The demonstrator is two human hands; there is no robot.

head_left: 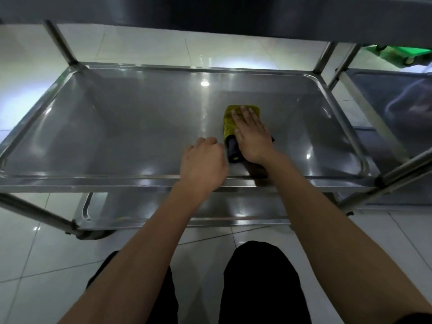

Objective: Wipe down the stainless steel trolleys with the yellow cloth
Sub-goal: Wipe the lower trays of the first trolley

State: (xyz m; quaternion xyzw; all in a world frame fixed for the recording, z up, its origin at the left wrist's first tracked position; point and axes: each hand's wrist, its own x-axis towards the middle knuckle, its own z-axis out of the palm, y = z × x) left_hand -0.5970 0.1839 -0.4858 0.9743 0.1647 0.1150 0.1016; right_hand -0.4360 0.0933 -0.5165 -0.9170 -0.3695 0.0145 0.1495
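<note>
A stainless steel trolley fills the view, and its middle shelf [117,127] is a shallow tray with a raised rim. The yellow cloth [230,119], folded with a dark blue part at its near end, lies on the shelf right of centre. My right hand [252,136] presses flat on the cloth, fingers spread and pointing away from me. My left hand [202,163] hovers over the shelf's near rim, just left of the cloth, fingers curled and holding nothing.
The trolley's top shelf [233,10] overhangs at the top of the view. A lower shelf [233,209] shows beneath. A second steel trolley [385,108] stands at the right, a green object [402,54] behind it. My dark-trousered knees are above the white tiled floor [35,253].
</note>
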